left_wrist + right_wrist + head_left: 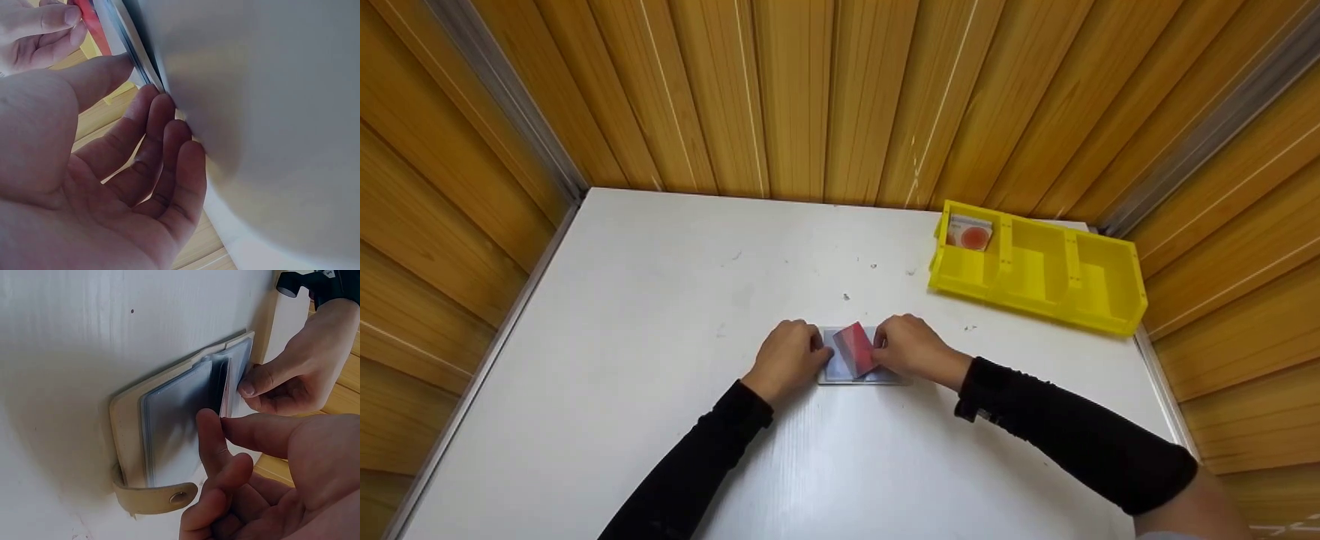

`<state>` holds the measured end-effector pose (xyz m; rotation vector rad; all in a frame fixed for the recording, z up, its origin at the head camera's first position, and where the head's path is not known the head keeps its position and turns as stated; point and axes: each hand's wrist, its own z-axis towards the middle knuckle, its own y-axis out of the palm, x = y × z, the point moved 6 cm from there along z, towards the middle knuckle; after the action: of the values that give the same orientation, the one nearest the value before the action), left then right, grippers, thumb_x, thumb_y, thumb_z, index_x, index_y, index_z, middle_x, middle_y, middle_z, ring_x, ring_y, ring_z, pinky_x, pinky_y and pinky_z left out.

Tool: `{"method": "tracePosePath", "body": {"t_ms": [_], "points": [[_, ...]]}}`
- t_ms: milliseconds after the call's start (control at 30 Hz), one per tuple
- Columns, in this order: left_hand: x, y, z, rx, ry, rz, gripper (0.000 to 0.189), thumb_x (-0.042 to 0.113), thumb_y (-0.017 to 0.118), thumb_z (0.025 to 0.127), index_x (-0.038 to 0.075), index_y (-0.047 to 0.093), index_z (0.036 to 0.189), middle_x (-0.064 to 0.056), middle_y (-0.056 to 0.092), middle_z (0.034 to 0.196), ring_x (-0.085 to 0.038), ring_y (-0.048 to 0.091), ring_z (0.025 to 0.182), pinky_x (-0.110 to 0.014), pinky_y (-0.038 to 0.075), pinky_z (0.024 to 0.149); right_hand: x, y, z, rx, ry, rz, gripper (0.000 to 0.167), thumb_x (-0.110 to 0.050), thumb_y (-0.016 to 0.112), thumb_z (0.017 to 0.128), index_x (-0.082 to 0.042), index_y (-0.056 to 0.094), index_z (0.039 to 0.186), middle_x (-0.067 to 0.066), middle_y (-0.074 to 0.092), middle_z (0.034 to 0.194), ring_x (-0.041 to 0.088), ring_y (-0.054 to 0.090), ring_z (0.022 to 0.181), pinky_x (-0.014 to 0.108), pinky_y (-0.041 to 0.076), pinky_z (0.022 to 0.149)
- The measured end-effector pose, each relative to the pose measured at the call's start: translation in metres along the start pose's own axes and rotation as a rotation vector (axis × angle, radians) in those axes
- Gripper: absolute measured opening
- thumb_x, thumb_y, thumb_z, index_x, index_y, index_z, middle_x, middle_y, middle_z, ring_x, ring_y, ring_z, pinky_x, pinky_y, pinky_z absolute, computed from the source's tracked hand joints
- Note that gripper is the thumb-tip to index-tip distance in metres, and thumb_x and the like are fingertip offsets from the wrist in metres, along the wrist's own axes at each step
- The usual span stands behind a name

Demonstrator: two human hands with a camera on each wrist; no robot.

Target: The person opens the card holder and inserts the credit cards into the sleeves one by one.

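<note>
A card holder with clear plastic sleeves lies spread on the white table. Its cream cover and snap strap show in the right wrist view. My left hand pinches the holder's left edge, thumb on the sleeve side and fingertips at the cover. Between thumb and index finger my right hand pinches a red and pink card, which stands tilted over the sleeves. From the right wrist, only a thin edge of that card shows; the fingertips cover part of it.
A yellow bin with three compartments stands at the back right of the table. In its left compartment lies a card with a red disc. Wood-patterned panels enclose the table at the back and both sides.
</note>
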<state>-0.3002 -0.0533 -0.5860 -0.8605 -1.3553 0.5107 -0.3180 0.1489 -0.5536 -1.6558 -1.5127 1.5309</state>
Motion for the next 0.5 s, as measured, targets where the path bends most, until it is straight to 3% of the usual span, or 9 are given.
{"method": "tracePosePath", "body": {"t_ms": [500], "points": [[0.0,0.0003,0.0005,-0.002,-0.003,-0.002,0.021,0.022,0.083,0.097,0.011,0.077,0.08,-0.001,0.07,0.08,-0.018,0.059,0.084,-0.037,0.051,0.078,0.0009,0.0034,0.0015,-0.031,0.143,0.081,0.017,-0.024,0.085,0.091,-0.01,0.079,0.083,0.003,0.071,0.08,0.021,0.062,0.081,0.029,0.047,0.069]]}}
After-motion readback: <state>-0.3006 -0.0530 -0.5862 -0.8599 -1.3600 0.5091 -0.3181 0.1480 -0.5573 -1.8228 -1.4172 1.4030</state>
